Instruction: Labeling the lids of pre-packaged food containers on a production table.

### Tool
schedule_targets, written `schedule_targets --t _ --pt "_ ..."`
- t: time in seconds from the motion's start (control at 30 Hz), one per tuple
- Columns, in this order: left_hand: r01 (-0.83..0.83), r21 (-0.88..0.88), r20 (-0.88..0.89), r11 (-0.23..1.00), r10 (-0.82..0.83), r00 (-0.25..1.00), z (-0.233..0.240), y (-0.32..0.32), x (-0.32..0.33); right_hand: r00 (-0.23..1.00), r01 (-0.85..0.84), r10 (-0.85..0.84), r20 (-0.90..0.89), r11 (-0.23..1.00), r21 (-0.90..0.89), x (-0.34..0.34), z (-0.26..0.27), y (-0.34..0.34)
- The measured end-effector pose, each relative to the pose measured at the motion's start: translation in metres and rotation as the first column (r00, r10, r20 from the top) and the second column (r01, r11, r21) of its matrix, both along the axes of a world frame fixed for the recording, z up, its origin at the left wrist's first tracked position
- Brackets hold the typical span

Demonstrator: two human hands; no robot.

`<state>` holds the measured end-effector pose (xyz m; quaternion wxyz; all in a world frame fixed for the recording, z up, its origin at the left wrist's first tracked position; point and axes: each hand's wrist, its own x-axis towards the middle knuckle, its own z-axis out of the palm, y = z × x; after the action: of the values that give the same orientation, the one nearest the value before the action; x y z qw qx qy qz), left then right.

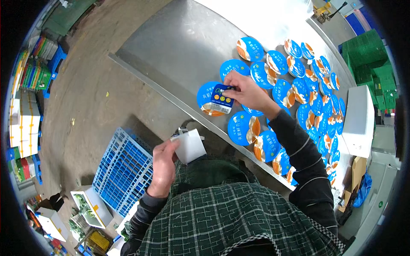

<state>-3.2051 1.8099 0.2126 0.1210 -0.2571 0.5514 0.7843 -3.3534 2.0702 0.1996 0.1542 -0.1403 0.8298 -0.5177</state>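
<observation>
My left hand (164, 163) grips a small stack of white-backed cards (189, 147) in front of the apron, beyond the table's edge. With its fingers, my right hand (245, 91) holds a dark blue printed label card (222, 99) over a round pack with a blue and orange lid (209, 92) near the table's front edge. Many more such round packs, among them one close below the right forearm (243, 128), lie on the metal table (166, 41), some overlapping. Whether the card touches the lid cannot be told.
A white foam box (358, 121) stands at the table's right end. Blue plastic pallets (123, 169) lie on the floor at lower left, near foam boxes of leafy vegetables (93, 206). Green crates (368, 64) are stacked at far right; a yellow pallet jack (322, 12) stands beyond.
</observation>
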Motion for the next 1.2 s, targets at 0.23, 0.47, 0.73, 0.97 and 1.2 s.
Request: schedule_targets --t 0.23,0.47,0.73,0.97,1.2 --pt "0.100 -0.028 0.034 0.995 -0.099 0.994 -0.021 -0.008 0.019 0.994 -0.108 0.109 -0.002 0.993 0.054 -0.016 -0.054 -0.012" --pt "0.082 0.013 0.075 0.997 -0.083 0.994 -0.009 0.007 0.007 0.988 -0.023 0.092 -0.127 0.887 0.461 -0.005 -0.068 -0.026" --pt "0.205 0.030 0.077 0.978 -0.207 0.975 -0.028 0.006 0.008 0.806 0.106 0.231 -0.545 0.850 0.516 0.021 -0.092 -0.058" --pt "0.259 0.124 0.048 0.958 -0.267 0.963 -0.019 0.017 -0.004 0.801 0.108 0.250 -0.544 0.833 0.542 0.026 -0.091 -0.048" --pt "0.295 0.066 0.027 0.953 -0.297 0.954 -0.020 0.011 -0.007 0.857 0.062 0.307 -0.414 0.736 0.674 0.070 -0.074 -0.029"
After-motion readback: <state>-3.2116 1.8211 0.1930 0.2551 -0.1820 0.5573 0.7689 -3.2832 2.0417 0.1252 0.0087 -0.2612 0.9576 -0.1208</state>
